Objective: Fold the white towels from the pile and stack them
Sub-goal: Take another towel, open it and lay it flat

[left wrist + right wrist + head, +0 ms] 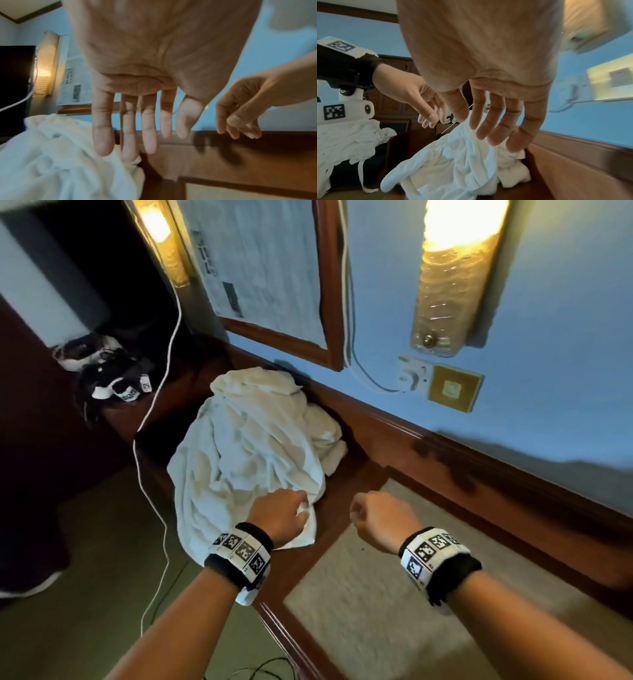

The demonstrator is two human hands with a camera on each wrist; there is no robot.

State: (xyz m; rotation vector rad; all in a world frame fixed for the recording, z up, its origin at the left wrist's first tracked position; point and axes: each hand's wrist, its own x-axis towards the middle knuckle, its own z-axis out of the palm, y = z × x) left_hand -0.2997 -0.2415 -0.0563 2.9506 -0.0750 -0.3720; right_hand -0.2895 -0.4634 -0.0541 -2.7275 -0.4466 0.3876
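- Left hand (279, 513): lower centre of the head view, over the near edge of the crumpled heap of white terry towels (246, 453). The head view suggests cloth at the fingertips; the left wrist view shows the fingers (102, 135) straight and spread above the fabric, gripping nothing. Judged open, arriving to pick out a corner.
- Right hand (380, 517): just right of the left hand in the head view, clear of the cloth. Fingers (496, 128) hang loosely extended in the right wrist view; it holds nothing. Likely waiting to take a second corner.
- Heap of towels: centre of the head view, on a dark reddish wooden counter (346, 508) against the pale blue wall (548, 371), one edge draping off the counter's lower left side. No towel is folded or stacked in view; the task is judged at its start.
- Lower right of the head view: a pale inset panel (359, 604) in the counter, the probable folding surface.
- Surroundings: a thin white cable (150, 474) hangs at left of the heap, close enough to snag; a lit wall lamp (452, 278) at upper right.
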